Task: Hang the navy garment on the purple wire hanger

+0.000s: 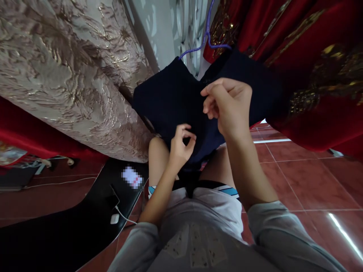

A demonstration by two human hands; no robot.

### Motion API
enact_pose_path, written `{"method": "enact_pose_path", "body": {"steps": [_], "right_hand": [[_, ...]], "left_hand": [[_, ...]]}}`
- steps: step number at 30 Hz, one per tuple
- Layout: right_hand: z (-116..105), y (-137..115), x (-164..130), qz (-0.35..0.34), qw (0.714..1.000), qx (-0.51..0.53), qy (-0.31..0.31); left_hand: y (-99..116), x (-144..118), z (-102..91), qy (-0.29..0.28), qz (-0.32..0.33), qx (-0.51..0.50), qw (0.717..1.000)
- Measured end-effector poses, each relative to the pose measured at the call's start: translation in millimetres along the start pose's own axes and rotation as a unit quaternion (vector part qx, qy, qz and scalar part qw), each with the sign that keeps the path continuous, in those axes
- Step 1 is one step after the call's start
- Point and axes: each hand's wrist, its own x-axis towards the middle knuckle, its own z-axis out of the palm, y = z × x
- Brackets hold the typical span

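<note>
Step, apparently: handwork at dark navy cloth garment (170,94) on thin purple hanger (191,50). Left hand (181,148), right hand (233,104) curled; cannot tell grasp. Next likely needs fingertip precision.

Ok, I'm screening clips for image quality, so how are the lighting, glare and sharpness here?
Head view: dim overall, with the dark navy garment showing little fabric detail; head view: a bright streak of glare on the red tiled floor, lower right; head view: both hands reasonably sharp; head view: a pixelated patch on the black surface, its content unreadable.
</note>
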Motion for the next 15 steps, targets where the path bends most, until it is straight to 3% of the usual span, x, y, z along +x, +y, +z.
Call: {"method": "enact_pose_path", "body": {"steps": [3, 6, 9, 12, 15], "right_hand": [[-1, 4, -3, -0.026, 1.000, -0.014, 0.004], [0, -2, -2, -0.069, 0.997, -0.018, 0.021], [-3, 1, -1, -0.093, 0.994, -0.043, 0.043], [-10, 26, -3, -0.091, 0.988, -0.101, 0.067], [-16, 64, -11, -0.034, 0.981, -0.185, 0.046]], "left_hand": [[42, 44, -21.8, 0.053, 0.126, 0.020, 0.990], [74, 89, -32.9, 0.039, 0.229, 0.096, 0.968], [86, 109, -29.2, 0.000, 0.231, 0.172, 0.958], [90, 104, -21.2, -0.017, 0.226, 0.199, 0.953], [93, 104, -29.6, 0.032, 0.242, 0.192, 0.950]]}}
